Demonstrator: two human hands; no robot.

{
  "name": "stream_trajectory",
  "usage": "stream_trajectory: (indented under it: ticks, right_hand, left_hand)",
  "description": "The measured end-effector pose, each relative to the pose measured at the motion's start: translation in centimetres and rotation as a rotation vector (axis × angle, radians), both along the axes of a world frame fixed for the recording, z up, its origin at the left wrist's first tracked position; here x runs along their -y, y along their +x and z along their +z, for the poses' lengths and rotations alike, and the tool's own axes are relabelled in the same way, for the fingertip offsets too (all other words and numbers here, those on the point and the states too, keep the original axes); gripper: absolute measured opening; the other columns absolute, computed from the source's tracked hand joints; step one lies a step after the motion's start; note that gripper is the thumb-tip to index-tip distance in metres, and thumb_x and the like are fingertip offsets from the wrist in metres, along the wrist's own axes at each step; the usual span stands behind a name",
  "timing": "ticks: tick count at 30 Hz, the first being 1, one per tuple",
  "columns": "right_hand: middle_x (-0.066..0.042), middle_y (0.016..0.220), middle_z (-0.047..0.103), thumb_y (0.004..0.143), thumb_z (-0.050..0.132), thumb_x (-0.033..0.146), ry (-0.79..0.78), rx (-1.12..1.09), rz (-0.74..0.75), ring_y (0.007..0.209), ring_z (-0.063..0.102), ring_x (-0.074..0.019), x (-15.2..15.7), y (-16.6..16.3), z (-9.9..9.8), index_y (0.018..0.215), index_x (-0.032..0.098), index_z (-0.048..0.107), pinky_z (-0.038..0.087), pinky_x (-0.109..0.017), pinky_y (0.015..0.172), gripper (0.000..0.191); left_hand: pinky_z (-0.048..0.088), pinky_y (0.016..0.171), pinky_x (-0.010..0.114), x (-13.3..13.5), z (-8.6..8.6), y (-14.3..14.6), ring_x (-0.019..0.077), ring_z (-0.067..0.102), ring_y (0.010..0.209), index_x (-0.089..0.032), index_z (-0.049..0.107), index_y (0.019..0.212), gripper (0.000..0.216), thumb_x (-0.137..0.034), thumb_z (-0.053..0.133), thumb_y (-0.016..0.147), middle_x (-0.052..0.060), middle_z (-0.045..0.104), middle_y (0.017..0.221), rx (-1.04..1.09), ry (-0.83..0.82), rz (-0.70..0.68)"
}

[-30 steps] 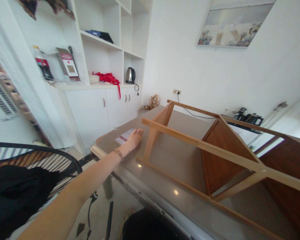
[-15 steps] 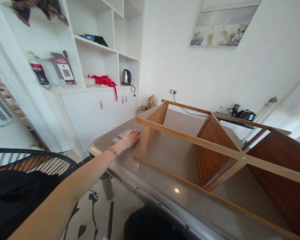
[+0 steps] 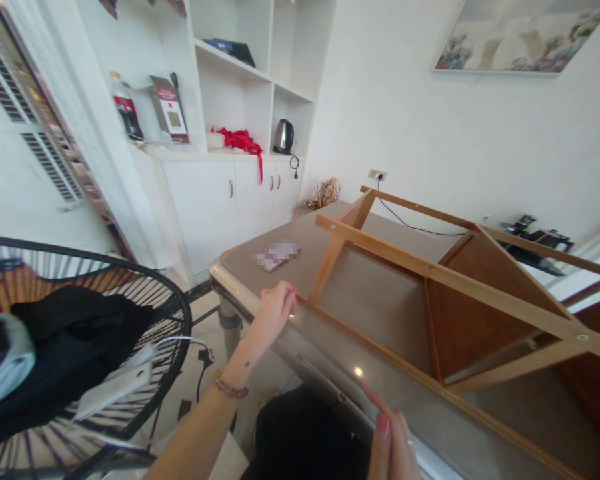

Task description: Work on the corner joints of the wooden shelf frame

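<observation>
The wooden frame [image 3: 460,287] ran lengthwise along the table's [image 3: 260,257] near edge. Your left hand [image 3: 275,310], curled, grip unclear, sat at its left end; your right hand [image 3: 393,447] hung open, farther off.

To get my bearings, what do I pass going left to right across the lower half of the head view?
In order: wire chair, left hand, right hand, brown panel of the wooden frame.

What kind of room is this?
Probably a room in a home, maybe a dining room: white cupboards with a kettle, a picture on the wall, and a table bearing a wooden frame.
</observation>
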State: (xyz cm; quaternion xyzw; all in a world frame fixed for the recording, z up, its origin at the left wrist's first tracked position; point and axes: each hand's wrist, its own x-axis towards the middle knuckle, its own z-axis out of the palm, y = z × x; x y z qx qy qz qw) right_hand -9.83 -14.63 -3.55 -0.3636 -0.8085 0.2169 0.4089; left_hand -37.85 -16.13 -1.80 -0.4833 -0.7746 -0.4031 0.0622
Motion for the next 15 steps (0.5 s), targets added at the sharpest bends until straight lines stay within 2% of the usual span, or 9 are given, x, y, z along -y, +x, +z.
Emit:
stream_trajectory:
  ticks: [2, 5, 7, 10, 13, 15]
  right_hand:
    - [-0.01, 0.103, 0.067, 0.1, 0.035, 0.034, 0.068, -0.027, 0.164, 0.096, 0.065, -0.0222, -0.9, -3.1, 2.1, 0.114, 0.022, 0.062, 0.052, -0.034, 0.081, 0.033]
    - [-0.01, 0.113, 0.065, 0.099, 0.037, 0.036, 0.024, -0.072, 0.219, 0.103, 0.062, -0.0213, -2.9, -8.1, 5.1, 0.118, 0.02, 0.06, 0.05, -0.036, 0.089, 0.033]
    - [-0.011, 0.118, 0.064, 0.095, 0.047, 0.041, -0.043, -0.1, 0.243, 0.094, 0.065, -0.0192, -3.8, -10.8, 6.1, 0.124, 0.019, 0.057, 0.053, -0.033, 0.081, 0.037]
    - [-0.007, 0.11, 0.068, 0.091, 0.056, 0.044, -0.168, -0.072, 0.308, 0.09, 0.066, -0.0185, -3.8, -12.8, 6.0, 0.116, 0.022, 0.063, 0.054, -0.028, 0.074, 0.035]
    - [-0.004, 0.099, 0.071, 0.089, 0.058, 0.045, -0.25, -0.077, 0.337, 0.088, 0.066, -0.0178, -3.0, -13.1, 5.0, 0.1, 0.023, 0.071, 0.053, -0.024, 0.069, 0.027]
    - [-0.003, 0.089, 0.072, 0.09, 0.057, 0.044, -0.293, -0.088, 0.329, 0.08, 0.067, -0.0163, -2.5, -12.9, 4.6, 0.091, 0.023, 0.072, 0.052, -0.022, 0.064, 0.026]
  left_hand:
    - [0.037, 0.086, 0.035, -0.4, -0.5, 0.4, 0.0154, 0.064, 0.074, -0.021, 0.048, 0.083, 0.022, -0.027, 0.035, 0.099, -0.002, 0.068, 0.074, 0.03, 0.001, -0.023]
    - [0.035, 0.088, 0.037, -0.5, -0.4, 0.6, 0.0166, 0.064, 0.08, -0.02, 0.049, 0.085, 0.021, -0.026, 0.035, 0.099, -0.001, 0.068, 0.078, 0.054, 0.017, -0.052]
    - [0.035, 0.087, 0.037, 0.3, 0.0, 1.0, 0.017, 0.064, 0.082, -0.02, 0.049, 0.087, 0.019, -0.025, 0.036, 0.099, 0.0, 0.068, 0.081, 0.059, 0.028, -0.081]
    - [0.036, 0.084, 0.036, 2.1, 0.3, 2.1, 0.0172, 0.063, 0.082, -0.019, 0.052, 0.091, 0.014, -0.023, 0.04, 0.098, 0.002, 0.068, 0.087, 0.057, 0.04, -0.143]
    - [0.036, 0.081, 0.035, 3.6, 0.0, 3.2, 0.0177, 0.061, 0.083, -0.019, 0.054, 0.096, 0.014, -0.022, 0.04, 0.098, 0.003, 0.067, 0.088, 0.018, 0.082, -0.219]
    - [0.036, 0.079, 0.034, 3.9, -0.5, 3.6, 0.0174, 0.06, 0.081, -0.018, 0.054, 0.094, 0.016, -0.022, 0.039, 0.098, 0.003, 0.066, 0.085, 0.004, 0.114, -0.256]
